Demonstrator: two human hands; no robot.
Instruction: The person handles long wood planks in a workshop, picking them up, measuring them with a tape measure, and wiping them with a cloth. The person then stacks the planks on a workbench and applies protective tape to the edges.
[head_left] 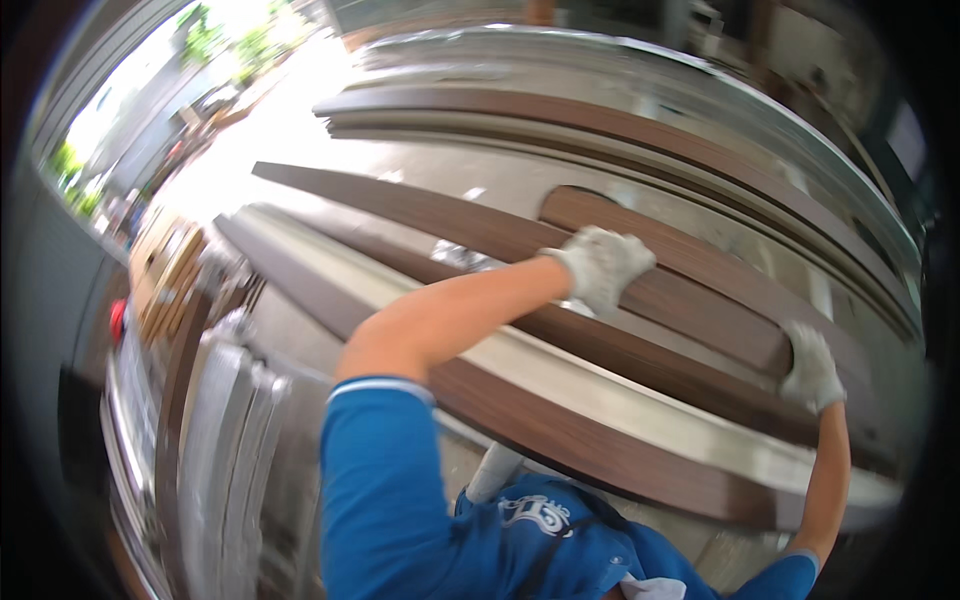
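Both my hands wear pale work gloves. Closed over a long brown wood-grain plank is my left hand, stretched out across the stack. The near end of this plank sits in my right hand, whose fingers curl around it, partly hidden. Just beyond lies another brown plank with a rounded-looking far end. Closer to my body run a dark brown strip, a cream-coloured strip and a wide brown board. Some blur softens the hands and boards.
Across the far side lie more brown and cream lengths, with film-wrapped lengths behind them. Plastic-wrapped bundles stand at the left, near a stack of light wooden pieces. A bright opening to outdoors is at the upper left.
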